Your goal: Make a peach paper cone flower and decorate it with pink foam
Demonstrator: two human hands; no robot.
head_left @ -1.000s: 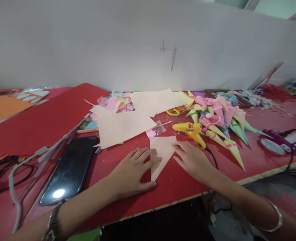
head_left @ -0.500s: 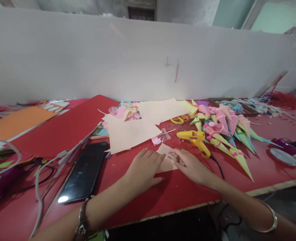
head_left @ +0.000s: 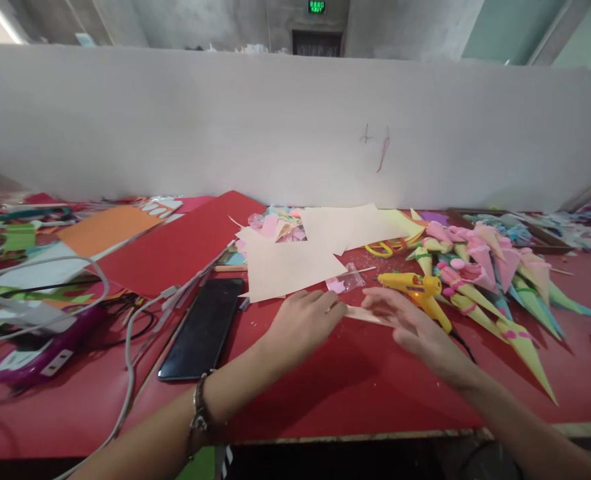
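My left hand [head_left: 308, 323] is closed, its fingers pinching the left end of a small cream paper piece [head_left: 368, 315]. Seen nearly edge-on, that piece spans the gap between my hands. My right hand [head_left: 410, 323] is open at the other end of it, fingers apart and touching or close to the paper. Large cream sheets [head_left: 290, 267] lie just beyond my left hand. A yellow glue gun [head_left: 415, 287] with a small orange light rests beyond my right hand.
Left of my hands are a black phone [head_left: 203, 330], a red sheet [head_left: 185, 247], white cables and a purple power strip [head_left: 50, 353]. Pink and yellow paper cones [head_left: 490, 267] pile up at the right. Yellow-handled scissors [head_left: 379, 249] lie behind the glue gun.
The small cream piece lay flat under my fingers; now it is lifted and tilted edge-on. My left fingers have closed on it, and my right hand has spread. The view has turned left.
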